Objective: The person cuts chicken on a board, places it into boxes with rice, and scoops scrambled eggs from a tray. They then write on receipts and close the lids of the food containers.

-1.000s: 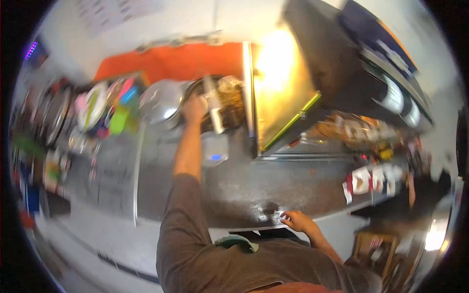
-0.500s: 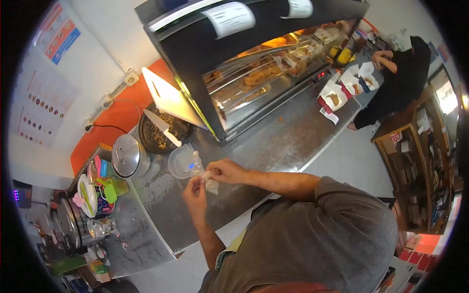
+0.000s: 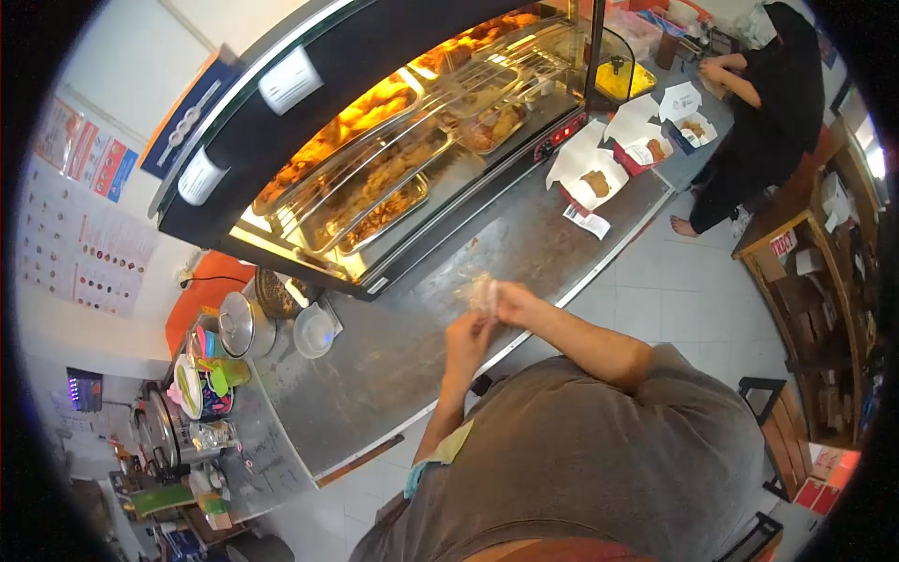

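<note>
Over the steel counter (image 3: 403,375) my two hands meet around a small clear plastic bag (image 3: 483,294). The fingers of my left hand (image 3: 469,335) pinch its lower end. My right hand (image 3: 513,305) closes on its side. What the bag contains is too blurred to make out. Left of my hands, a translucent plastic bowl (image 3: 315,332) stands on the counter beside a dark pan (image 3: 274,292) and a lidded metal pot (image 3: 245,326).
A lit glass food warmer (image 3: 375,178) with trays of fried food lines the counter's back. Open paper boxes with food (image 3: 594,184) stand to the right. A person in black (image 3: 763,103) works at the far right end. Wooden shelves (image 3: 805,272) stand behind.
The view has turned toward the right and my hands have moved right along the counter, away from the plastic bowl, with the bag still between them. The boxes and warmer appear closer.
</note>
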The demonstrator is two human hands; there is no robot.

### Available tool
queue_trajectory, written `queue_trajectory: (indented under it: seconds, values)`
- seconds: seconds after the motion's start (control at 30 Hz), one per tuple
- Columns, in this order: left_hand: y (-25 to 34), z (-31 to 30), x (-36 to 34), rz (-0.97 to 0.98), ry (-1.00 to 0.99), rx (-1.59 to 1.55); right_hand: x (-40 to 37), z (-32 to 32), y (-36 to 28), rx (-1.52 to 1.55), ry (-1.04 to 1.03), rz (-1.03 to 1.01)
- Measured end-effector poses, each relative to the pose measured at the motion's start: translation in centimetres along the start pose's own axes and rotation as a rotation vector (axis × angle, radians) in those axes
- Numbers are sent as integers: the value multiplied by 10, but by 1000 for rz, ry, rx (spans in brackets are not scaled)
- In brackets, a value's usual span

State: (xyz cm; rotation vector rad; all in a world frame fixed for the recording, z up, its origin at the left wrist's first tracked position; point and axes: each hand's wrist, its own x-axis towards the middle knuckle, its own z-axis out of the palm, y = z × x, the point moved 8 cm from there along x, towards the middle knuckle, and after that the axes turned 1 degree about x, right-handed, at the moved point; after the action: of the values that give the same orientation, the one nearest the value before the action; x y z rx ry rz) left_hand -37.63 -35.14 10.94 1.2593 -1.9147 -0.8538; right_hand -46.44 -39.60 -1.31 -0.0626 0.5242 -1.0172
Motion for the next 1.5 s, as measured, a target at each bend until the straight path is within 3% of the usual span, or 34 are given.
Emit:
queue_trajectory:
  seconds: [0.03,0.1,0.2,0.27,0.3,0.37,0.4,0.5,0.53,0.6,0.63,0.67,0.73,0.77,0.83,0.87,0.93,0.97,1.1,1.13,1.2,1.23,1.3,1.33,1.4,1.43,1.5]
  values:
    - [10,29,12,-52,3,-99,-8,-16,-19,117,-126,-14]
    - [27,86,33,-127,-18,-284,-48,-33,-78,145,26,-179]
    - [71,156,60,-159,-143,-433,-105,-34,-140,93,-60,-245]
    - [80,188,68,-172,-195,-476,-146,-19,-172,52,141,-316]
    - [84,203,69,-178,-251,-531,-144,-37,-176,58,139,-298]
    - [87,219,74,-202,-291,-661,-146,-79,-200,-268,300,-441]
    - [90,226,73,-210,-339,-796,-145,-83,-195,-270,287,-418]
    - [103,236,79,-237,-398,-771,-151,-88,-214,-154,325,-570]
    - [108,239,77,-263,-435,-789,-150,-89,-218,-153,317,-556]
    - [107,243,76,-265,-457,-781,-139,-75,-223,-273,44,-467]
    - [109,252,75,-255,-503,-788,-134,-76,-223,-469,-24,-466]
    - [111,261,74,-261,-524,-808,-123,-90,-226,-471,7,-470]
    - [106,266,73,-320,-528,-795,-102,-139,-214,132,295,-314]
    - [108,270,75,-330,-556,-798,-107,-138,-219,134,317,-327]
    - [112,266,77,-347,-552,-804,-116,-85,-252,-695,155,-593]
    - [112,263,77,-366,-534,-803,-115,-78,-255,-702,157,-590]
    - [108,257,76,-328,-520,-839,-113,-66,-259,-1026,251,-590]
    - [100,254,75,-365,-511,-818,-111,-60,-260,-1184,162,-793]
    - [85,244,73,-446,-457,-830,-86,-49,-253,-1165,55,-946]
    - [80,234,78,-388,-438,-854,-78,-46,-263,-1140,185,-995]
    - [77,234,82,-366,-453,-851,-68,-46,-268,-1441,125,-1006]
    - [77,236,84,-358,-435,-855,-66,-45,-267,-1450,105,-1007]
    - [79,238,88,-328,-372,-870,-75,-25,-280,-1929,479,-940]
    - [82,238,90,-316,-367,-874,-71,-23,-289,-1937,475,-951]
    - [85,225,95,-410,-198,-820,-78,-35,-328,-1906,761,-1036]
    - [84,222,93,-312,-187,-744,-77,-43,-351,-1942,861,-998]
    - [76,215,80,-373,-157,-772,-47,-91,-386,-2048,898,-539]
